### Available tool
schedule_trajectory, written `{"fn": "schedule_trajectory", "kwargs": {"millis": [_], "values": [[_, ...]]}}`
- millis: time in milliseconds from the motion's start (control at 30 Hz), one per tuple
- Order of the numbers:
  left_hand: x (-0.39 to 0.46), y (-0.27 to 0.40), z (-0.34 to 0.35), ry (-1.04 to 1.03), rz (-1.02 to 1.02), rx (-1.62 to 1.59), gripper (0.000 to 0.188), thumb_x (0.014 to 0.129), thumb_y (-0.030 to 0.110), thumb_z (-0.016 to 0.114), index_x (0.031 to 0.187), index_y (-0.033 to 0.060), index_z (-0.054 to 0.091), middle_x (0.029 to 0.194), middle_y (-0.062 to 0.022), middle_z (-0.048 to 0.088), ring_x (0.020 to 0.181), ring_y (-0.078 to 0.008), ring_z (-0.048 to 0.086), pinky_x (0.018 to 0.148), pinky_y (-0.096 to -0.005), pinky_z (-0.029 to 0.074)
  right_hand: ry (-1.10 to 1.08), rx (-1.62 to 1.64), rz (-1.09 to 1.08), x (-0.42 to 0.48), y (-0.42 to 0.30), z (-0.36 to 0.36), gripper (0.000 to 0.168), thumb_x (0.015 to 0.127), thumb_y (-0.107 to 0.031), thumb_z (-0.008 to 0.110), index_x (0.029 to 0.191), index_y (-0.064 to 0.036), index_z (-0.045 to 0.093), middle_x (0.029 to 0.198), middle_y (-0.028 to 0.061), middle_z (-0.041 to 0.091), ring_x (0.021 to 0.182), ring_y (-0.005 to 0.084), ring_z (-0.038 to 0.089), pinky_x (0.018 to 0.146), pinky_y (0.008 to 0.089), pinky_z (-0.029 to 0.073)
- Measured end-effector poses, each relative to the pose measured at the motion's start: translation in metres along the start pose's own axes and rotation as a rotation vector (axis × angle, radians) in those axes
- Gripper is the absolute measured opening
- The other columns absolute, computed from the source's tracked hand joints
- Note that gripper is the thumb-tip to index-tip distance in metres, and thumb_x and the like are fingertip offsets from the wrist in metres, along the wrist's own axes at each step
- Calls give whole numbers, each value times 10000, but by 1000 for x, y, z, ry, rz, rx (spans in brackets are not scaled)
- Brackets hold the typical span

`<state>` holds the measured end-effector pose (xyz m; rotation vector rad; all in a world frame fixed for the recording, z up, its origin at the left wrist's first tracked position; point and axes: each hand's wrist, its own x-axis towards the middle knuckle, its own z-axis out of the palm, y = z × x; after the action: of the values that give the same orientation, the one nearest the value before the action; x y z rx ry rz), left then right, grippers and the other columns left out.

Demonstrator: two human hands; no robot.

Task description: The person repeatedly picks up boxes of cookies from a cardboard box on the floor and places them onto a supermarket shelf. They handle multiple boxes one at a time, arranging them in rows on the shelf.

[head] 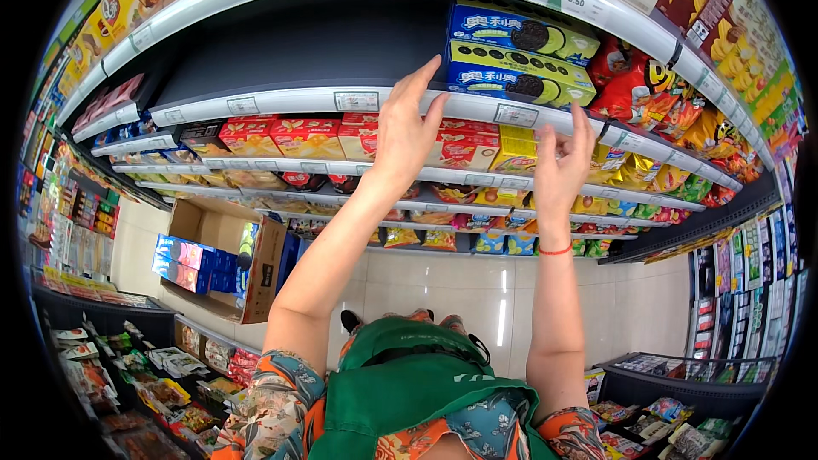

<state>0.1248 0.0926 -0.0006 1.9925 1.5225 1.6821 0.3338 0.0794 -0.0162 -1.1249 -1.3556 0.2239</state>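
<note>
Blue-and-green Oreo cookie boxes, an upper one (524, 29) and a lower one (521, 76), lie stacked at the right end of a black shelf board (300, 45). My left hand (409, 118) is raised beside the left end of the stack, its thumb and fingers apart and nothing in it. Below the stack's right end is my right hand (563, 156), in front of the shelf's white price rail (470, 108). Its fingers point up, slightly bent, and it holds nothing; whether a fingertip touches the lower box I cannot tell.
An opened cardboard box (265, 268) with blue cookie boxes (192, 262) stands at the lower left. Red snack bags (639, 86) sit right of the Oreo stack. Red cartons (307, 137) fill the shelf below. Behind me are low racks of packaged snacks (179, 396).
</note>
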Motion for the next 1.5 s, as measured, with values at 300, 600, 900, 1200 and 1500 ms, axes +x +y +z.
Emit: {"fn": "schedule_trajectory", "kwargs": {"millis": [300, 600, 900, 1200, 1500], "values": [[-30, -5, -56, 21, -86, -45, 434, 922, 85, 641, 1346, 47, 557, 1312, -142, 615, 1212, -244, 595, 988, -353, 476, -270, 108, -11, -37, -62, 58, 510, 925, -57, 606, 1413, -36, 461, 1347, 161, 476, 893, 164, 652, 816, 305, 533], [-88, -43, -147, 155, -265, -13, 445, 906, 19, 626, 1345, 24, 553, 1312, -125, 622, 1215, -210, 592, 938, -320, 487, -531, 236, -98, -89, -101, 145, 505, 912, -36, 619, 1398, -43, 484, 1340, 155, 497, 899, 144, 652, 814, 292, 527], [-158, -83, -235, 325, -556, 5, 445, 909, 29, 632, 1347, 30, 554, 1316, -112, 619, 1171, -181, 605, 927, -302, 491, -840, 369, -79, -162, -153, 230, 488, 892, -64, 644, 1356, -6, 504, 1303, 169, 527, 835, 184, 660, 813, 318, 518], [-248, -134, -287, 469, -810, -23, 413, 950, 47, 599, 1346, -34, 515, 1318, -153, 591, 1222, -218, 571, 1024, -325, 460, -1116, 375, -89, -239, -163, 307, 468, 885, -61, 636, 1325, 27, 505, 1204, 172, 566, 864, 234, 656, 815, 362, 515], [-307, -172, -305, 669, -1104, -352, 456, 957, 86, 599, 1376, -45, 477, 1368, -162, 548, 1250, -227, 543, 1035, -324, 445, -1285, 262, -126, -303, -145, 367, 448, 884, -92, 654, 1300, 25, 534, 1172, 172, 595, 910, 236, 661, 793, 342, 515]]}}
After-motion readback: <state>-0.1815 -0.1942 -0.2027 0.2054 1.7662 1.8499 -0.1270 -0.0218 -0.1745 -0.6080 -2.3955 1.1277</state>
